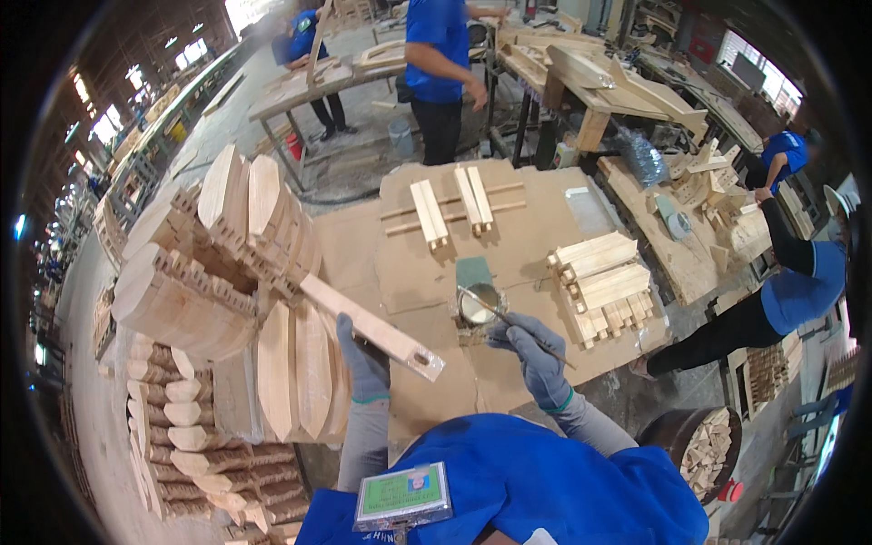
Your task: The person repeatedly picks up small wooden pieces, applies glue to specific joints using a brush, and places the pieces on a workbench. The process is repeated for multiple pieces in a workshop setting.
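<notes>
My left hand [365, 365], in a grey glove, is closed around a flat wooden bar [363, 322]. The bar slants down to the right and has a dark slot near its closer end. In my gloved right hand [538, 361] is a thin stick [494, 312], pinched between the fingers. Its far end lies over a small round pot [464, 317] with pale, creamy contents; whether the tip touches them I cannot tell. Just behind the pot is a green piece [472, 270]. Everything here is above a cardboard-covered table [418, 304].
Stacked curved wooden panels [186, 304] rise at the left. Paired wooden bars [429, 213] rest on two thin strips at the back. More slotted pieces [604, 282] lie at the right. A drum [658, 427] of offcuts stands at lower right. Co-workers [438, 73] are beyond the table and at the right.
</notes>
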A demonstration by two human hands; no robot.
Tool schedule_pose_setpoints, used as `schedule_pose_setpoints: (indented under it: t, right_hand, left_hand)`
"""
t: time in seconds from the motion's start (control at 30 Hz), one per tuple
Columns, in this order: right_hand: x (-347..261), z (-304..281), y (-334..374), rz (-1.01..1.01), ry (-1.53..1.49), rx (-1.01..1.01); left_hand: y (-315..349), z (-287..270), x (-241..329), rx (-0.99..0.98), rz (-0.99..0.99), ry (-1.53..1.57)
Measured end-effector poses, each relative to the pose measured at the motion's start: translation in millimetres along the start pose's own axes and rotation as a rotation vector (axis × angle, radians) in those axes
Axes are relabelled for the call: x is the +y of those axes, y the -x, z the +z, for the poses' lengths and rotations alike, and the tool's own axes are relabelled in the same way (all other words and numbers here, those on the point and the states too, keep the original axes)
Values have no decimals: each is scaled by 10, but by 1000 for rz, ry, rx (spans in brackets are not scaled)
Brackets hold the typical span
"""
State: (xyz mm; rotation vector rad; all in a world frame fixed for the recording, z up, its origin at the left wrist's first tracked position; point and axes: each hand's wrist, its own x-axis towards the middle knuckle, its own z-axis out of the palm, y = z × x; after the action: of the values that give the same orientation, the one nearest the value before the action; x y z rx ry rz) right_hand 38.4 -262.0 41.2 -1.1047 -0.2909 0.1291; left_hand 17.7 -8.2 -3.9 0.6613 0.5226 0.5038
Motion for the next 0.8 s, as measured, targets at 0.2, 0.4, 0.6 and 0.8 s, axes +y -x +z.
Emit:
schedule_pose_setpoints:
  t: [0.2,0.4,0.6,0.8]
  right_hand:
    - [-30,-53,-27,-9,107,68]
    - [-1,-153,-80,-47,174,152]
    - [-25,-195,-75,17,194,141]
    - [-9,-156,-100,32,231,134]
  left_hand:
    - [22,13,29,-26,9,28]
    - [5,-84,39,-78,-10,-6]
    - [-17,-151,21,-62,2,54]
    - [12,-87,38,-12,13,74]
